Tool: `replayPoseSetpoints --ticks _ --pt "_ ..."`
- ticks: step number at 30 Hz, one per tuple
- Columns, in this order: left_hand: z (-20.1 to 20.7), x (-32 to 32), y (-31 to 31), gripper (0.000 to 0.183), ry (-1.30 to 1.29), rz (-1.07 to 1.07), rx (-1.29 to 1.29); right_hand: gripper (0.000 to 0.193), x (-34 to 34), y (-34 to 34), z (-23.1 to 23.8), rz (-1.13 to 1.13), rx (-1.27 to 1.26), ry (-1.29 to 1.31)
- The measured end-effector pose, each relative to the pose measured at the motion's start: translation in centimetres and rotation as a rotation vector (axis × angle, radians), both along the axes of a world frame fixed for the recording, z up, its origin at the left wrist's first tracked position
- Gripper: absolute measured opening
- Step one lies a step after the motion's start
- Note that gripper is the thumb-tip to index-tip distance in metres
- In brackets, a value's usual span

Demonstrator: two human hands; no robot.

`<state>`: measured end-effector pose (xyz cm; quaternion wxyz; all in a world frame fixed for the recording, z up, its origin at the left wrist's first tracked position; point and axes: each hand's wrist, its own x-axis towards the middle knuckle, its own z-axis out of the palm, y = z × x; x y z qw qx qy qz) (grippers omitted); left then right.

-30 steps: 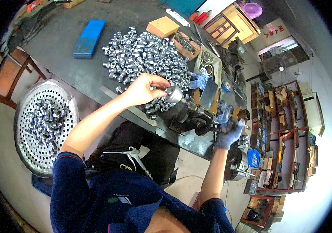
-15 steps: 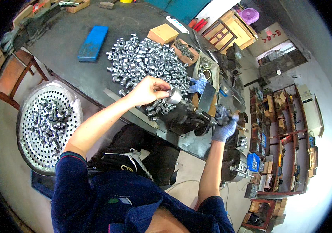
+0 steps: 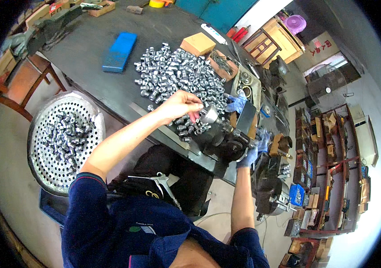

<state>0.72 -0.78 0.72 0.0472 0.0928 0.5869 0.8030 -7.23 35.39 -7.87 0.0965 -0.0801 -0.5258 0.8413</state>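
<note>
Right now the left hand (image 3: 179,105) hovers over the near edge of the tabletop (image 3: 88,49), fingers pinched together on a small metal part (image 3: 208,115) with a round shiny end, held just beside the dark machine (image 3: 226,138). Left grip: pressed tight on that part, thumb and fingertips closed round it. The right hand (image 3: 250,152), in a blue glove, sits on the far side of the machine from the left hand, curled against the machine's body; whether its grip is clamped on a handle or only resting there, cannot tell, the fingers are partly hidden.

Relative to the machine: a big heap of silver metal parts (image 3: 177,76) spreads over the tabletop just behind the left hand, reaching right up to the machine's base. Beyond the heap lies a flat blue case (image 3: 119,51), well apart from the machine. A tan cardboard box (image 3: 198,43) sits at the far edge of the heap, and a small open box of thin dark pieces (image 3: 219,62) next to it, nearer the machine. A second blue glove (image 3: 235,102) lies touching the machine's back side.

Off the tabletop, well apart from the machine, a round perforated metal basket (image 3: 43,156) stands on the floor under the person's left arm, holding more of the same silver parts. A wooden chair (image 3: 16,89) stands beside the basket. Shelving (image 3: 329,178) crowded with small items lines the wall past the machine.
</note>
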Motion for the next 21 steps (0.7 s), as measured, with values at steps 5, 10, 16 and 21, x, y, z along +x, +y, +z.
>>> replayPoseSetpoints --ticks 5,10,16,21 --pt "-0.2 0.5 -1.8 0.025 0.000 0.029 0.018 0.017 -2.9 -1.6 5.8 -0.102 0.018 0.195" --pt "-0.9 7.7 -9.7 0.023 0.005 0.299 -0.304 0.025 5.3 -2.3 10.3 -0.045 -0.053 0.270" --pt "-2.5 20.5 -19.4 0.019 -0.229 0.767 -0.682 0.031 10.0 -0.2 5.2 -0.001 -0.089 0.047" --pt "-4.8 25.7 -24.3 0.024 -0.325 0.996 -1.533 0.026 6.8 0.1 0.5 -0.014 -0.072 -0.017"
